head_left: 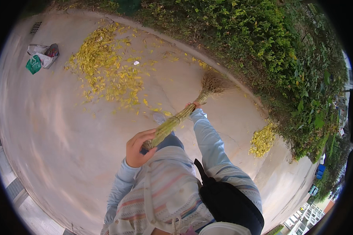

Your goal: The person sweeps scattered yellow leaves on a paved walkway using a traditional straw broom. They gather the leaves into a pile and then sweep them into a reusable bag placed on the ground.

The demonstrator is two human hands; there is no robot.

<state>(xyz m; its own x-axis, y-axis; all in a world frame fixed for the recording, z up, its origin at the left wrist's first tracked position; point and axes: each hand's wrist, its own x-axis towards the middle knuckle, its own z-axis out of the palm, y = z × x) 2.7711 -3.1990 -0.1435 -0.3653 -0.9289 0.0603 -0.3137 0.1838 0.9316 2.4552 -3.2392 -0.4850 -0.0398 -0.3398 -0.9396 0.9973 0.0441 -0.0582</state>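
Observation:
A broom of bundled plant stems [176,119] lies slantwise across the front of my body. My left hand [140,147] holds the thick upper end of its handle, thumb on one side and fingers on the other. Farther down, my right hand [195,105] is closed round the handle just above the bristles, partly hidden by it. The brown twig bristles [213,83] reach the pavement near the kerb. A large heap of yellow leaves [97,58] spreads on the ground ahead to the left, thinning towards my shoe [159,117]. A smaller leaf pile [262,140] sits at the right beside the hedge.
A curved kerb [176,47] edges a dense green hedge [247,38]. White bags [45,55] with a green bag [33,64] stand at the far left, near a drain grate [36,27]. A white scrap [136,63] lies among the leaves. A black bag [231,202] hangs at my side.

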